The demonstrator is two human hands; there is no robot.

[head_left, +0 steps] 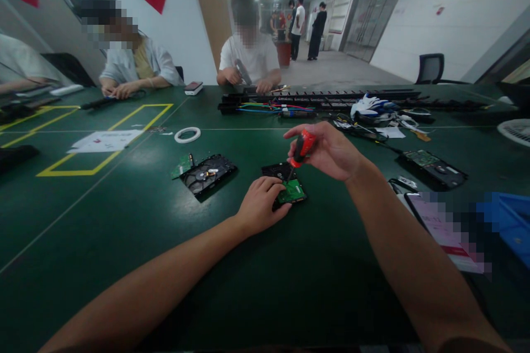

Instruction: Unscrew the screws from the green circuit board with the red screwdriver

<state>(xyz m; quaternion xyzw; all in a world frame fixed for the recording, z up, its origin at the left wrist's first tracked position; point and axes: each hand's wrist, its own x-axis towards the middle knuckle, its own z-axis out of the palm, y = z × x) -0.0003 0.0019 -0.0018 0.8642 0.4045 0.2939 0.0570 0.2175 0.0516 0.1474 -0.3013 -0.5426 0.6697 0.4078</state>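
A green counter spreads out on every side of the hard drive, the piece being worked on. Straight beyond the drive, across the counter, sits a co-worker in a white top; nearer the drive but still well past it lie long black bars with coloured wires along their front. Well to the drive's right is a blue bin, and far to its left, a bit beyond, a white sheet. White-and-blue gloves are bunched beyond the drive to the right. Right of the drive rests a black unit with a green board on it; just left of the drive, not touching it, is an opened black case. The left grip is curled over the drive's left part, clasping it on the counter. The right grip, just above and right of the drive, is closed round a red-and-black screwdriver, its shaft angled down to the drive; I cannot tell whether the tip touches. A white ring lies beyond and left of the drive.
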